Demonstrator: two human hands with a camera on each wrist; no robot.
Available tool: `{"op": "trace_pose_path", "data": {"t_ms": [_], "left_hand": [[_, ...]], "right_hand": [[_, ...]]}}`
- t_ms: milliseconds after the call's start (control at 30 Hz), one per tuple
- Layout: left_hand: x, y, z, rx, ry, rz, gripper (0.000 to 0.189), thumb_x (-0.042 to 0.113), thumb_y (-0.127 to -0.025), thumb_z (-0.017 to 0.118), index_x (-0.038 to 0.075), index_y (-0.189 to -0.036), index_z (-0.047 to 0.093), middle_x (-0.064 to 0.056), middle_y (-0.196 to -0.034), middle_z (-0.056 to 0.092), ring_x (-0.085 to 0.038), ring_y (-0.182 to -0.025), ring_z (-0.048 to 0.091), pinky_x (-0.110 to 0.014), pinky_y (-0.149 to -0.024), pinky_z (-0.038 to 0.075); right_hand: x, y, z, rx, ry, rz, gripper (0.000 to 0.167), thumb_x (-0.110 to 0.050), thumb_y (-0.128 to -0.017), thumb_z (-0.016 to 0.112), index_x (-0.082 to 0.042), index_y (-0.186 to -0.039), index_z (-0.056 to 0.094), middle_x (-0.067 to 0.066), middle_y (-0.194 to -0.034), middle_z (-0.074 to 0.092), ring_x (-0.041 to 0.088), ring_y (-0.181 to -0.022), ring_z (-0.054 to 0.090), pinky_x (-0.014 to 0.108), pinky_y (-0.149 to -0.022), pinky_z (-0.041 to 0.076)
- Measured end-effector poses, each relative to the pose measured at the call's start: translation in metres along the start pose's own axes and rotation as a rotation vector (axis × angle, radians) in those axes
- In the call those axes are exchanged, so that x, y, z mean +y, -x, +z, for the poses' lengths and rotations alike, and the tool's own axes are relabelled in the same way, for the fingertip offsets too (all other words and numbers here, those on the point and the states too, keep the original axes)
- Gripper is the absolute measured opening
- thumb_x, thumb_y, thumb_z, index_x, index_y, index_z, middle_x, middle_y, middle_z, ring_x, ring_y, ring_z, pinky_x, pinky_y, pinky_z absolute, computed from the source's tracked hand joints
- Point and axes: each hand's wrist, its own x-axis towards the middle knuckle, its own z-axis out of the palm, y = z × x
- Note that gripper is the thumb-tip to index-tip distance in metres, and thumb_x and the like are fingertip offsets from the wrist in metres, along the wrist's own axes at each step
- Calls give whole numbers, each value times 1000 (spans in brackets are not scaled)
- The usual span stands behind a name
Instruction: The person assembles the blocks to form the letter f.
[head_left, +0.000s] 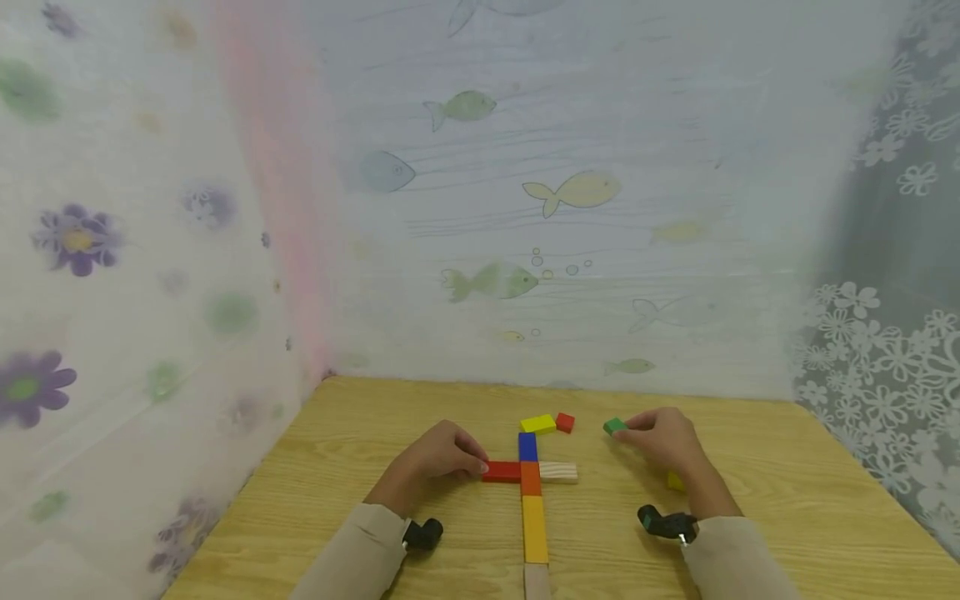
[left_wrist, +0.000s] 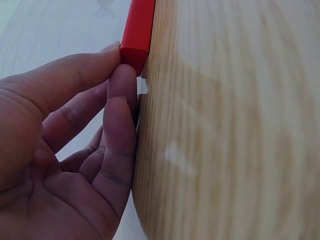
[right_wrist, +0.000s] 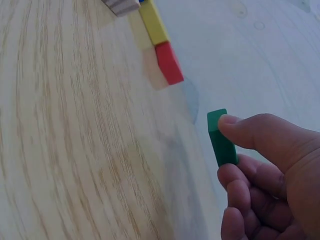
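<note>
A row of wooden blocks lies on the table, crossed by a shorter row. My left hand (head_left: 442, 450) pinches the outer end of the long red block (head_left: 501, 472), the cross's left arm. It meets an orange block (head_left: 530, 478), with a plain wood block (head_left: 558, 472) opposite. Beyond the orange one is a blue block (head_left: 528, 447); nearer me are an amber block (head_left: 535, 529) and another plain block (head_left: 536, 582). Over the table at the right, my right hand (head_left: 663, 437) holds a small green block (right_wrist: 224, 140) between thumb and fingers.
At the far end of the row, a yellow block (head_left: 537, 424) lies slantwise beside a small red block (head_left: 566, 422). Another yellow block (head_left: 677, 481) is partly hidden by my right wrist. Patterned curtains (head_left: 570, 250) stand behind the wooden table (head_left: 337, 433).
</note>
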Motion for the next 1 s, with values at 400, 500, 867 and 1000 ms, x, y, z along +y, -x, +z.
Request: {"op": "trace_pose_path", "data": {"t_ms": [400,500,867,1000], "left_hand": [[2,1,0,1,13,-8,11,16,-91,81,8,-98,82,-2,-88,78,-15,-77,72,-32,-73,62],[2,2,0,-2,8,-3,11,17,-91,81,8,-98,82,-1,-87,78,-15,-77,72,-32,-73,62],[5,4,1,-7,3,8,11,17,-91,80,9,-98,82,-1,-88,78,-15,-78,72,-31,-73,61],[4,4,0,-2,3,3,10,17,-91,81,9,-98,82,-1,-88,78,-15,-77,71,-31,-73,61]], "right_hand": [[-5,-9,16,8,-59,12,49,-45,-87,82,-4,-113,78,15,-116,73,28,-101,68,43,-82,58],[-6,-10,20,15,-58,26,48,-45,-87,82,-5,-112,78,14,-114,74,27,-100,68,42,-81,58],[-15,-6,30,45,-56,60,45,-42,-85,84,-3,-106,79,12,-106,75,26,-94,67,42,-79,57],[-17,-5,36,55,-59,57,42,-43,-84,85,-4,-102,80,10,-104,76,28,-96,67,44,-81,57]]}}
